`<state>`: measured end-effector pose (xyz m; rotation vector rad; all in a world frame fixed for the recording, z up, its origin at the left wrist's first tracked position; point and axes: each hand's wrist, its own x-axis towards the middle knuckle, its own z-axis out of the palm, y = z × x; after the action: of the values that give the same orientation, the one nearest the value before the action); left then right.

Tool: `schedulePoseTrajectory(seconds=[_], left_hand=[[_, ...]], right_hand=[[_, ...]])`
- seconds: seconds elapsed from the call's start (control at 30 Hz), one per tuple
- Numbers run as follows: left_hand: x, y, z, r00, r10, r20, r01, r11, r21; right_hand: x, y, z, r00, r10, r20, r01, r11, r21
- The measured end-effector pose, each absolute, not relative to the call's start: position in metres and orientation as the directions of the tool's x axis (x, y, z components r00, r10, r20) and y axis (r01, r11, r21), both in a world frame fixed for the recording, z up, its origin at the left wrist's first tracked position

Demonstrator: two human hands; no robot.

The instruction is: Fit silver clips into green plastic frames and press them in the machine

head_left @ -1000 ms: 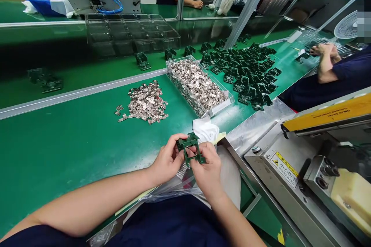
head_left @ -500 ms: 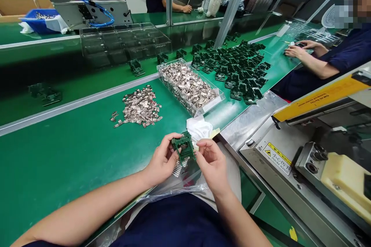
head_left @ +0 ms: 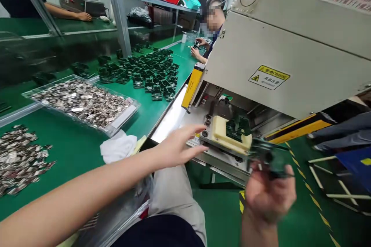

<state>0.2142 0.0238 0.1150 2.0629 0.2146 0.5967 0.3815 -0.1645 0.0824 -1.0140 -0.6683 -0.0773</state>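
My left hand is stretched out with thumb and fingers apart, holding nothing. Its fingertips are close to the left side of a cream-coloured fixture block on the machine. In that block's recess sits a dark green plastic frame. To the right, my right hand grips another green plastic frame, held up in front of the fixture's right end. Motion blurs that frame, so its details do not show.
The press machine with yellow side guards stands around the fixture. On the green bench are a clear tray of small metal pieces, a loose metal pile, many green frames and a white cloth. A co-worker sits beyond.
My view has swung right to the machine. My hands have parted: the left, which held a green frame over my lap, is now empty near the fixture; the right now holds a green frame.
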Motion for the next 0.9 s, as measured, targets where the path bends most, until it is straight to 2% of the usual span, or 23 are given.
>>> schedulePoseTrajectory(seconds=[0.07, 0.17, 0.27, 0.37, 0.43, 0.53, 0.63, 0.77, 0.83, 0.9], left_hand=[[0.270, 0.024, 0.125, 0.846, 0.311, 0.433, -0.141, -0.651, 0.745], [0.336, 0.023, 0.135, 0.896, 0.251, 0.365, -0.093, -0.698, 0.710], [0.361, 0.026, 0.141, 0.928, 0.259, 0.269, -0.048, -0.632, 0.774], [0.339, 0.035, 0.145, 0.889, 0.368, 0.272, -0.086, -0.450, 0.889], [0.302, 0.042, 0.145, 0.882, 0.399, 0.251, -0.115, -0.334, 0.936], [0.230, 0.053, 0.132, 0.930, 0.341, 0.140, -0.050, -0.259, 0.965], [0.162, 0.059, 0.103, 0.933, 0.356, -0.049, 0.162, -0.295, 0.942], [0.122, 0.059, 0.062, 0.896, 0.395, -0.202, 0.345, -0.334, 0.877], [0.127, 0.060, 0.051, 0.896, 0.376, -0.236, 0.355, -0.287, 0.890], [0.139, 0.062, 0.045, 0.910, 0.348, -0.225, 0.318, -0.240, 0.917]], right_hand=[[0.406, -0.182, 0.088, 0.900, 0.034, 0.434, 0.350, 0.536, -0.768], [0.427, -0.195, 0.094, 0.942, 0.011, 0.337, 0.295, 0.457, -0.839], [0.437, -0.192, 0.100, 0.908, 0.089, 0.409, 0.347, 0.384, -0.855], [0.448, -0.176, 0.108, 0.842, 0.164, 0.515, 0.463, 0.272, -0.844], [0.459, -0.162, 0.114, 0.769, 0.298, 0.566, 0.550, 0.145, -0.823], [0.477, -0.143, 0.123, 0.634, 0.604, 0.483, 0.660, -0.095, -0.746], [0.486, -0.129, 0.130, 0.528, 0.783, 0.328, 0.727, -0.216, -0.652], [0.488, -0.125, 0.128, 0.489, 0.831, 0.267, 0.738, -0.230, -0.634], [0.489, -0.138, 0.116, 0.510, 0.801, 0.314, 0.778, -0.273, -0.566], [0.493, -0.165, 0.097, 0.589, 0.692, 0.416, 0.791, -0.390, -0.471]])
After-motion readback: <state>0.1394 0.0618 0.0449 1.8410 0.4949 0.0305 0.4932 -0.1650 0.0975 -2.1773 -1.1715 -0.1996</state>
